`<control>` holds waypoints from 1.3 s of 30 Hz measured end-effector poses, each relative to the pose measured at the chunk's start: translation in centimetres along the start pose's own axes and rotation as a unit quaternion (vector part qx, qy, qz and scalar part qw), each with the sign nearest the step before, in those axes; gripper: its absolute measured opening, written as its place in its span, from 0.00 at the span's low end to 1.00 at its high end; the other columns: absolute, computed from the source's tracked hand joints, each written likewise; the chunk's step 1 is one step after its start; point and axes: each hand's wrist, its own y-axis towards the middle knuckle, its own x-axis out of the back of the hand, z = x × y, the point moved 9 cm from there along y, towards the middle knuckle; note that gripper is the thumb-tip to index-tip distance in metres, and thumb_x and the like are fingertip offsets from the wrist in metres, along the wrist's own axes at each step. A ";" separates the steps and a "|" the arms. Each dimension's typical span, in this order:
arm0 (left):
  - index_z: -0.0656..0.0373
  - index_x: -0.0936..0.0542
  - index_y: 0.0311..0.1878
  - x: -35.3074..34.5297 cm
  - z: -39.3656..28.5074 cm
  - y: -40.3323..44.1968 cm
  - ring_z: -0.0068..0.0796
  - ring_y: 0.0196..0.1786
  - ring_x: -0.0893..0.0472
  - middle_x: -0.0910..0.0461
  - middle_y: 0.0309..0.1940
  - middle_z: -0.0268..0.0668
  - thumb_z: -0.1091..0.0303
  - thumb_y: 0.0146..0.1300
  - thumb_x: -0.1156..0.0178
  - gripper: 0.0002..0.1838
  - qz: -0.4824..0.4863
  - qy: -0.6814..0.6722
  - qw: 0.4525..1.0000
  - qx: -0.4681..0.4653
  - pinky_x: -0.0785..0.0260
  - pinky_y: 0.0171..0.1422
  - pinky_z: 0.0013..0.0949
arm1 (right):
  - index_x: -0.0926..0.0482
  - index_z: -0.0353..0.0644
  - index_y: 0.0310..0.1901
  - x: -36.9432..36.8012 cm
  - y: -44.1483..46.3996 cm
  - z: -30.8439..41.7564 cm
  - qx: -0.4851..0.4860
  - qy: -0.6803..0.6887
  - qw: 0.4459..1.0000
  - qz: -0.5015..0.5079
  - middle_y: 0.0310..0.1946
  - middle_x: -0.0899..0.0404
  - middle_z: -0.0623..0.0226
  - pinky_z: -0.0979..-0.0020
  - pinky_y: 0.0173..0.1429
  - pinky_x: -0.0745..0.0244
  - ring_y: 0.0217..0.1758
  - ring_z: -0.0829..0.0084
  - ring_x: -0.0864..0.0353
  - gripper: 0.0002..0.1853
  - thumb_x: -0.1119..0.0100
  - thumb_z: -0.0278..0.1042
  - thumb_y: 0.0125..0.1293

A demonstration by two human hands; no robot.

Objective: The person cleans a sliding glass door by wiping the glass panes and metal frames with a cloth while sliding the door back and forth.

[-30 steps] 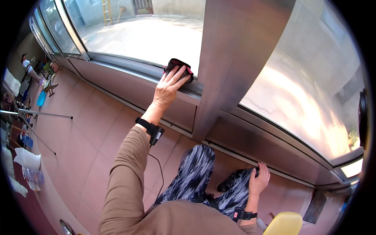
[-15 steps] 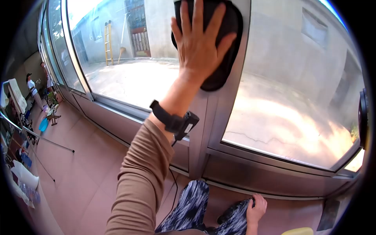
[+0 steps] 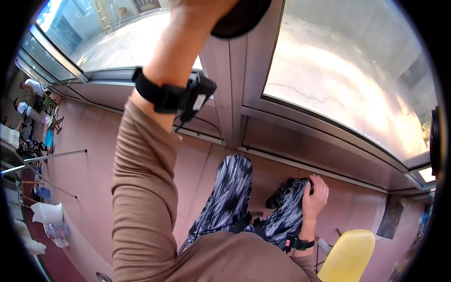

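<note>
My left arm reaches up across the view. My left hand (image 3: 203, 10) is cut off by the top edge, so its fingers are hidden. Beside it, against the metal window frame, is a black padded piece with a rounded lower edge (image 3: 242, 21); only its lower part shows. A black strap with a small black box (image 3: 197, 96) and a cable sits around my left wrist. My right hand (image 3: 315, 199) lies over my right knee in dark patterned trousers (image 3: 286, 216), fingers apart from the thumb and bent over the knee.
Glass window panels (image 3: 338, 98) with metal frames stand in front of me. A yellow chair (image 3: 350, 256) is at the lower right. On the left are a metal stand (image 3: 56, 154), a white container (image 3: 47, 213) and, farther off, two people (image 3: 33, 87).
The view has tilted down and shifted, so my left hand, earlier spread flat on the black piece, has mostly left the frame. My right hand stays on my knee.
</note>
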 end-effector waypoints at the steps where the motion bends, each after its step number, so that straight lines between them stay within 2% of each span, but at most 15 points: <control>1: 0.53 0.35 0.69 0.9 -0.9 -2.1 0.61 0.67 0.40 0.41 0.68 0.54 0.44 0.63 0.45 0.35 0.031 -0.017 0.999 0.023 0.48 0.68 0.58 | 0.19 0.43 0.44 -0.1 0.0 -0.1 0.001 0.001 1.000 0.001 0.47 0.19 0.63 0.63 0.61 0.32 0.54 0.62 0.22 0.10 0.41 0.28 0.59; 5: 0.49 0.30 0.65 3.7 -4.1 -10.4 0.65 0.67 0.41 0.42 0.68 0.55 0.41 0.61 0.44 0.33 0.121 -0.049 0.986 0.104 0.47 0.64 0.64 | 0.19 0.42 0.44 0.1 0.0 -0.2 -0.022 0.009 1.000 0.002 0.46 0.18 0.64 0.60 0.63 0.34 0.55 0.63 0.23 0.11 0.41 0.27 0.58; 6: 0.44 0.29 0.64 3.8 -4.6 -13.0 0.70 0.69 0.46 0.48 0.72 0.56 0.40 0.58 0.42 0.32 0.182 -0.057 0.972 0.135 0.49 0.63 0.71 | 0.19 0.42 0.44 -0.1 0.1 -0.1 -0.018 0.015 1.000 0.003 0.46 0.18 0.64 0.60 0.63 0.34 0.55 0.63 0.23 0.11 0.41 0.27 0.58; 10: 0.47 0.29 0.63 5.9 -7.5 -19.8 0.73 0.70 0.49 0.51 0.72 0.59 0.40 0.59 0.43 0.32 0.245 -0.059 0.946 0.203 0.53 0.66 0.71 | 0.20 0.42 0.44 -0.5 -0.5 -0.7 -0.006 -0.001 1.000 0.006 0.46 0.18 0.64 0.60 0.63 0.34 0.55 0.62 0.23 0.10 0.42 0.27 0.59; 12: 0.53 0.39 0.68 7.0 -9.0 -22.8 0.75 0.70 0.51 0.54 0.71 0.63 0.42 0.66 0.49 0.35 0.262 -0.064 0.937 0.220 0.54 0.68 0.69 | 0.19 0.42 0.44 -0.8 -0.6 -1.0 -0.004 -0.001 1.000 0.011 0.46 0.18 0.64 0.60 0.63 0.34 0.55 0.62 0.23 0.10 0.42 0.28 0.59; 16: 0.54 0.38 0.66 9.2 -11.3 -29.9 0.77 0.69 0.50 0.53 0.71 0.64 0.43 0.66 0.49 0.32 0.313 -0.055 0.914 0.252 0.56 0.68 0.70 | 0.20 0.42 0.44 -1.0 -0.9 -1.5 -0.026 -0.014 0.999 0.018 0.47 0.18 0.64 0.61 0.63 0.34 0.55 0.61 0.23 0.11 0.42 0.28 0.59; 17: 0.52 0.25 0.54 9.8 -11.4 -31.4 0.71 0.71 0.50 0.49 0.71 0.59 0.44 0.60 0.44 0.26 0.299 -0.066 0.910 0.280 0.59 0.70 0.70 | 0.20 0.42 0.44 -1.0 -1.0 -1.6 -0.023 -0.013 0.999 0.018 0.47 0.18 0.64 0.62 0.63 0.34 0.55 0.61 0.23 0.11 0.43 0.28 0.60; 20: 0.57 0.26 0.54 10.6 -11.3 -34.1 0.68 0.72 0.50 0.50 0.71 0.59 0.45 0.61 0.46 0.26 0.326 -0.059 0.884 0.329 0.60 0.71 0.68 | 0.20 0.41 0.44 -0.9 -1.0 -1.4 -0.030 -0.016 0.999 0.016 0.47 0.18 0.64 0.62 0.62 0.33 0.55 0.61 0.23 0.10 0.43 0.27 0.60; 22: 0.62 0.31 0.61 10.7 -10.4 -33.4 0.66 0.73 0.52 0.51 0.72 0.59 0.47 0.65 0.48 0.31 0.295 -0.070 0.882 0.361 0.60 0.72 0.66 | 0.20 0.41 0.44 -0.8 -1.1 -1.3 -0.028 -0.017 0.999 0.012 0.47 0.18 0.64 0.62 0.62 0.33 0.55 0.60 0.23 0.10 0.43 0.27 0.60; 24: 0.65 0.44 0.71 11.1 -7.2 -33.8 0.63 0.75 0.56 0.56 0.73 0.61 0.47 0.71 0.55 0.35 0.231 -0.025 0.854 0.465 0.62 0.75 0.57 | 0.20 0.41 0.44 -0.8 -1.1 -1.4 -0.028 -0.017 0.999 0.010 0.47 0.18 0.64 0.62 0.62 0.33 0.55 0.60 0.23 0.10 0.43 0.27 0.60; 26: 0.62 0.53 0.75 11.3 -1.8 -37.5 0.58 0.76 0.60 0.61 0.74 0.61 0.47 0.71 0.54 0.39 0.169 0.051 0.785 0.594 0.64 0.77 0.50 | 0.20 0.41 0.43 -0.8 -1.2 -1.3 -0.020 -0.021 1.000 0.008 0.47 0.18 0.63 0.61 0.62 0.33 0.55 0.60 0.23 0.10 0.43 0.27 0.60; 30: 0.62 0.54 0.75 12.4 7.6 -41.1 0.60 0.76 0.59 0.62 0.73 0.62 0.53 0.70 0.49 0.39 0.136 0.085 0.702 0.694 0.63 0.77 0.48 | 0.20 0.41 0.43 -0.6 -1.2 -1.6 -0.039 -0.027 0.999 0.014 0.47 0.18 0.64 0.62 0.62 0.33 0.55 0.61 0.23 0.09 0.43 0.27 0.61; 34: 0.62 0.56 0.75 13.2 13.5 -42.7 0.58 0.76 0.59 0.63 0.73 0.62 0.52 0.67 0.47 0.42 0.196 0.121 0.692 0.684 0.62 0.77 0.48 | 0.19 0.42 0.43 -0.7 -0.5 -1.1 -0.024 -0.017 1.000 0.009 0.46 0.18 0.65 0.62 0.62 0.33 0.54 0.62 0.22 0.09 0.43 0.27 0.60; 36: 0.62 0.57 0.75 13.3 14.1 -43.5 0.56 0.76 0.56 0.61 0.73 0.62 0.54 0.66 0.46 0.43 0.194 0.129 0.674 0.701 0.60 0.77 0.46 | 0.19 0.42 0.43 -0.5 -0.4 -0.7 -0.017 -0.013 1.000 0.008 0.46 0.18 0.65 0.62 0.62 0.33 0.55 0.63 0.22 0.09 0.43 0.27 0.60; 39: 0.64 0.58 0.74 13.3 11.0 -43.7 0.57 0.73 0.48 0.56 0.72 0.62 0.57 0.67 0.47 0.42 0.093 0.095 0.643 0.754 0.54 0.76 0.47 | 0.19 0.42 0.43 0.0 -0.2 -0.4 -0.021 -0.009 1.000 0.004 0.46 0.18 0.65 0.61 0.62 0.33 0.55 0.63 0.22 0.09 0.42 0.27 0.60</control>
